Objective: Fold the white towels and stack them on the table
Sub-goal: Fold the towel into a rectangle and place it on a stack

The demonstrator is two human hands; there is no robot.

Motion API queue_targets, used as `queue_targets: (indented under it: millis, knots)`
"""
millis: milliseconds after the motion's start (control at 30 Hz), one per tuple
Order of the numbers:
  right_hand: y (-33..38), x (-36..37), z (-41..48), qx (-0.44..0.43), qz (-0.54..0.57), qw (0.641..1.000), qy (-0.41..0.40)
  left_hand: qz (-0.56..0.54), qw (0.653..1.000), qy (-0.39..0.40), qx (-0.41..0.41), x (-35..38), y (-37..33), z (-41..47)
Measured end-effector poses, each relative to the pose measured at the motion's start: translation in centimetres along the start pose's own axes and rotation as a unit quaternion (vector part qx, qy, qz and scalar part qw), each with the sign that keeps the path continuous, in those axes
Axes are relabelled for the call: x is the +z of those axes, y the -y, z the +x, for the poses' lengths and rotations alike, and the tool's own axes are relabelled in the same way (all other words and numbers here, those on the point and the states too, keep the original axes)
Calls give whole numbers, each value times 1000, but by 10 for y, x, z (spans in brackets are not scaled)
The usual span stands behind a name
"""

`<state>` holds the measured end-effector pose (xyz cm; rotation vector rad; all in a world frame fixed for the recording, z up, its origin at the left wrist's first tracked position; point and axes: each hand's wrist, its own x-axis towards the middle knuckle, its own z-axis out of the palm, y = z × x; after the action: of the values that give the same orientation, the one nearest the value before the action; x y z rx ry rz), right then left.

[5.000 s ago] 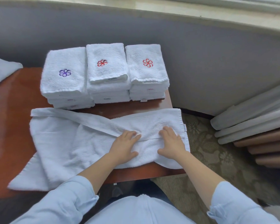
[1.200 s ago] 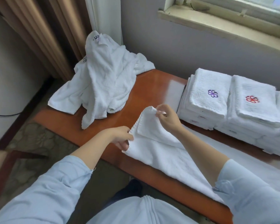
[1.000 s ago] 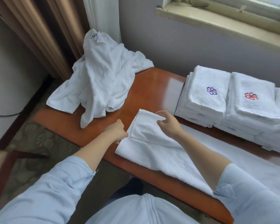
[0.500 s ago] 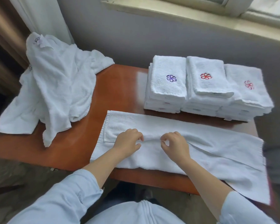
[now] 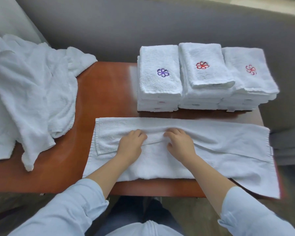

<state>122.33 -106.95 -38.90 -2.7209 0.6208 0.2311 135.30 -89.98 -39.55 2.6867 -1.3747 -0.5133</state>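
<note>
You had both hands on the long towel (image 5: 220, 150), spread across the near half of the table (image 5: 107, 92). Your left hand (image 5: 129, 146) and right hand (image 5: 181, 144) sat close together at mid-towel, fingers curled, each pinching the raised ridge of the folded-over flap. That flap's edge ran 9 to 3 o'clock under your knuckles. The towel's left hem lay flat on the wood; its right end passed the table's 3 o'clock edge, and the 4 o'clock corner hung over the near edge. At 1 o'clock three stacks of folded towels (image 5: 201, 77) stood side by side, touching, with only a thin strip of wood before the towel's far edge. At 9 o'clock the loose pile (image 5: 32, 92) draped off the table's left end — a band of bare wood separated it from the towel.
</note>
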Motion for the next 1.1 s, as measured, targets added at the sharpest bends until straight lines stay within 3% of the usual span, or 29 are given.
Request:
queue_targets:
  millis: [400,700,967,1033,1100]
  knots:
    - [16,7,16,52,-33,998,-9,28,1000,-7,-7,1,3,9]
    - [16,-4,-2,34,3,999,18,-82,995,45,40,-20,26,-4]
    - [13,-6,-9,-12,-23,996,-83,-94,991,65,68,-48,34,-15]
    - [10,-7,-12,-34,0,998,-44,-71,992,72,70,-50,33,-16]
    - [7,-8,-16,-47,23,997,62,-37,994,79,69,-49,31,-16]
